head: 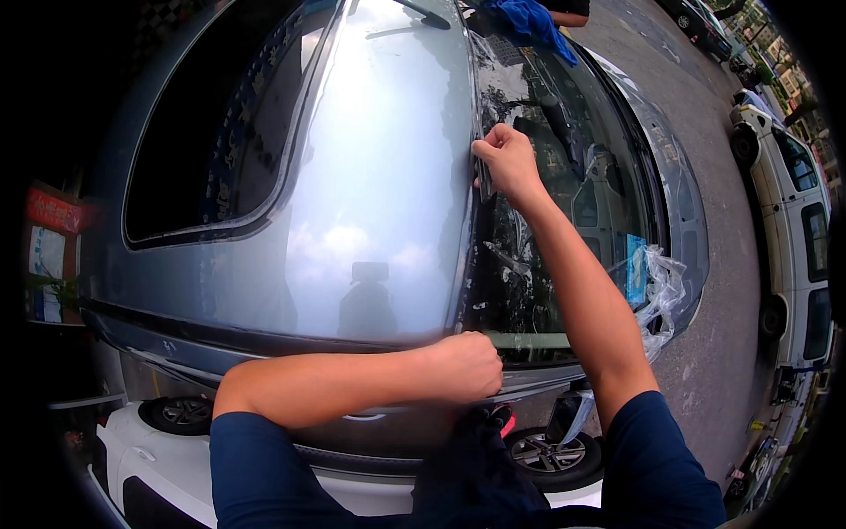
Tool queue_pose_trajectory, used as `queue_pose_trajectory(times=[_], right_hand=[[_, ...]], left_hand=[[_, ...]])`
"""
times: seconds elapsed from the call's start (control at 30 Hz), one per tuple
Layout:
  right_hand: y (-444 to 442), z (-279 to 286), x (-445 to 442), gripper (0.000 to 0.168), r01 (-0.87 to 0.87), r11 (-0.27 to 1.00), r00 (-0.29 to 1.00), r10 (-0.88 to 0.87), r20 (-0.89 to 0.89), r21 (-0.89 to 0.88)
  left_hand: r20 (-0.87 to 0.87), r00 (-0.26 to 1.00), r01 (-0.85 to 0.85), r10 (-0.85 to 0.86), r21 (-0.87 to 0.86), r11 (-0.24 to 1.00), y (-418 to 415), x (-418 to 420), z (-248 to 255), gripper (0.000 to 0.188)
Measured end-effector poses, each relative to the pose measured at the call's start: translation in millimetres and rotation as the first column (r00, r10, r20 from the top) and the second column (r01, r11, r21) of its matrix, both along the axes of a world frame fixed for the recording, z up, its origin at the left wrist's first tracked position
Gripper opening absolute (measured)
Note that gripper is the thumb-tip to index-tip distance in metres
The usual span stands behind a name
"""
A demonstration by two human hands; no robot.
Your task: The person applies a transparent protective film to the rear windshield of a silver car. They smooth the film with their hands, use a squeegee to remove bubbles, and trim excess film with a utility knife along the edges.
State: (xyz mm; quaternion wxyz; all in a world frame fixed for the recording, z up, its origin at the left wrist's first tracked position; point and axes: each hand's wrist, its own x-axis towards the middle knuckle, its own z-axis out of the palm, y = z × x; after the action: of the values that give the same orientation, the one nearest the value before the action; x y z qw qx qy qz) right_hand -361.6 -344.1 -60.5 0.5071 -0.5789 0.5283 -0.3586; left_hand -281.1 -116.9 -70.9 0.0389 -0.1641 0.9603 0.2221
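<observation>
Before me is a grey-blue car's metal roof point(377, 198) beside its wet windshield point(515, 231). At the seam between them, my right hand point(505, 162) pinches a dark, thin strip or tool point(485, 182); its exact kind is unclear. My left hand point(466, 367) is curled into a fist at the near roof edge, by the windshield's lower left corner in the picture. Whether that fist holds anything is hidden. Crumpled clear plastic film point(663, 284) hangs by a blue sticker point(636, 268) on the glass.
A blue cloth point(529, 20) lies at the far windshield edge beside another person's arm point(570, 18). The sunroof opening point(211, 132) is at left. Below me are a side mirror point(565, 416) and a white car point(158, 456). A white van point(786, 198) stands across the pavement.
</observation>
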Motion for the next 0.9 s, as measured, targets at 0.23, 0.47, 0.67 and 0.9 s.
queue_pose_trajectory(times=[0.23, 0.47, 0.67, 0.9], right_hand=[[8.9, 3.8, -0.2, 0.02, 0.004, 1.0, 1.0, -0.004, 0.004, 0.01], [18.9, 3.4, -1.7, 0.018, -0.004, 1.0, 1.0, 0.004, 0.005, 0.019], [30.7, 3.1, -4.8, 0.018, -0.011, 1.0, 1.0, 0.011, -0.004, 0.007], [38.1, 5.0, -5.2, 0.019, 0.004, 1.0, 1.0, -0.004, -0.019, 0.026]], left_hand=[[0.024, 1.0, 0.016, -0.015, -0.022, 1.0, -0.3, 0.4, 4.3, 0.028], [-0.007, 1.0, 0.015, -0.015, -0.023, 1.0, 1.1, 0.8, -0.3, 0.028], [0.01, 1.0, 0.013, -0.013, -0.013, 1.0, 0.0, 0.0, 2.3, 0.027], [0.009, 1.0, 0.016, -0.015, -0.018, 1.0, -0.1, 0.8, 3.4, 0.029]])
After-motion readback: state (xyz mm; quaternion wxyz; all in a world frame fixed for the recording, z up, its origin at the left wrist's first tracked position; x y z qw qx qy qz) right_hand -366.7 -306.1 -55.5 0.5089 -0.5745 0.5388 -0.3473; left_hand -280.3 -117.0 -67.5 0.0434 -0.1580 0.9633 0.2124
